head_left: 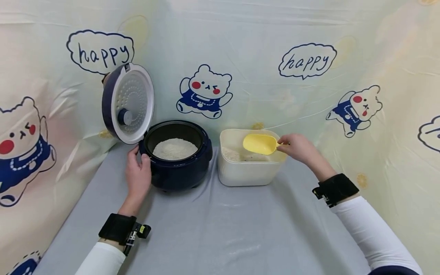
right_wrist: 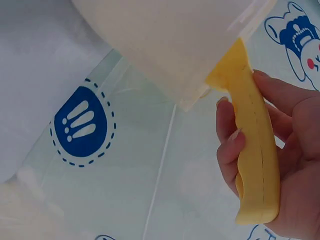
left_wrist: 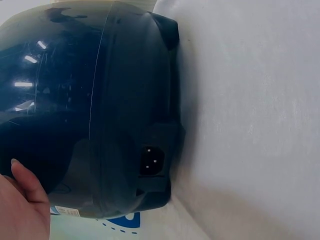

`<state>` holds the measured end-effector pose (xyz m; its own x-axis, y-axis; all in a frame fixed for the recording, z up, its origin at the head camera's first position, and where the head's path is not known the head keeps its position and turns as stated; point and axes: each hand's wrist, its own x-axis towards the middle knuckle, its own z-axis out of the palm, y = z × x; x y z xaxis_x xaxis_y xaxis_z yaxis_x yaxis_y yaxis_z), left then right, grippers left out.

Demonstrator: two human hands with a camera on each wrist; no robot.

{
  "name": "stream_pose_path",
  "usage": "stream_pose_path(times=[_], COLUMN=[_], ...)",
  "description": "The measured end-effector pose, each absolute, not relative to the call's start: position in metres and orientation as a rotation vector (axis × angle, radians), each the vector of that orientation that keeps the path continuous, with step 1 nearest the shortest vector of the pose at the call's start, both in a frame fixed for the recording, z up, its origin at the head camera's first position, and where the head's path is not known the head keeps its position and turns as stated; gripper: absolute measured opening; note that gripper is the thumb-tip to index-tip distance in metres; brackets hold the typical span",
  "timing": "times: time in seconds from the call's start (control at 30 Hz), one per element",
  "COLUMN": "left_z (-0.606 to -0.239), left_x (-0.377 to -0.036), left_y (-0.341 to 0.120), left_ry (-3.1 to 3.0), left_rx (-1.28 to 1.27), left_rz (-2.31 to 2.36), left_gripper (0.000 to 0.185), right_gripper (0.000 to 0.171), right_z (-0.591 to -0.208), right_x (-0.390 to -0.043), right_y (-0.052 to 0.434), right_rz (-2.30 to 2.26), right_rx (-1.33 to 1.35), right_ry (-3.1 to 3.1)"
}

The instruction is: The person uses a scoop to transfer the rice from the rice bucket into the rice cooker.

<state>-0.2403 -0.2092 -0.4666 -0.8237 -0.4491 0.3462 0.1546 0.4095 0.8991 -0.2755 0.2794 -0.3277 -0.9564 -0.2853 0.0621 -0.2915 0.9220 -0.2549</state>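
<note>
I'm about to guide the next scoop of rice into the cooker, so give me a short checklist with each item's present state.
1. Rice cooker lid open and upright: ok.
2. Left hand touches the rice cooker at its side: ok.
3. Right hand grips the yellow scoop by its handle: ok.
4. Scoop above the white rice container: ok.
5. Scoop loaded with rice: cannot tell, its inside faces away.
6. Room left in the pot above the rice: ok.
</note>
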Motion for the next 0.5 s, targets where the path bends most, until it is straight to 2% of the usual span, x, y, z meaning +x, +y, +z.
stream_pose_path(times=[0.5], left_z=[-0.465], left_x=[-0.239], left_y=[-0.209], left_ry=[-2.122], left_rx=[0.235], left_rz=[-1.408], left_gripper=[0.052], right_gripper=[0.014], right_z=[-0.343], right_x=[-0.284], right_y=[0.258], right_rz=[-0.177], right_rx=[0.439], right_ry=[-3.095])
